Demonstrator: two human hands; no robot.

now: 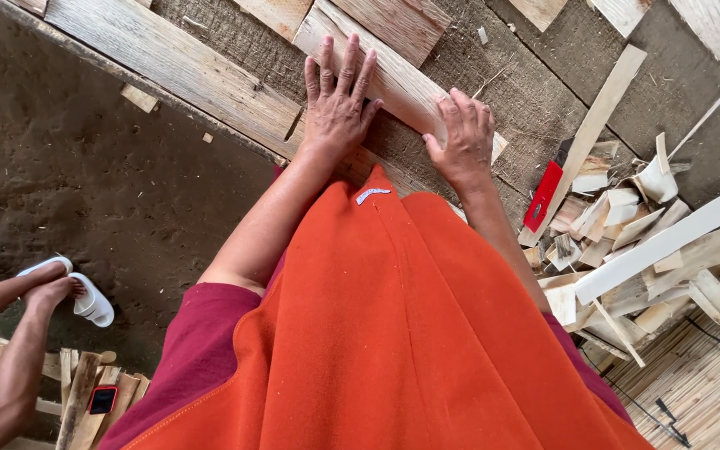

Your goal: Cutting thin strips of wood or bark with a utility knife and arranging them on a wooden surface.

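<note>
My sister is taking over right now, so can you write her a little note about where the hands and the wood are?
Left hand: flat, fingers spread, pressing on the pale wood strip lying across the work surface.
Right hand: palm down on the same strip's near end, fingers curled over its edge.
Neither hand grips a tool.
Nearby: a red-handled tool lies to the right beside a pile of wood offcuts; a long pale plank rests over that pile.
Done: the strip is laid among other veneer sheets.
Left: cannot tell from this view; the strip is only being held down.
Another person's feet in white sandals are at lower left.
</note>
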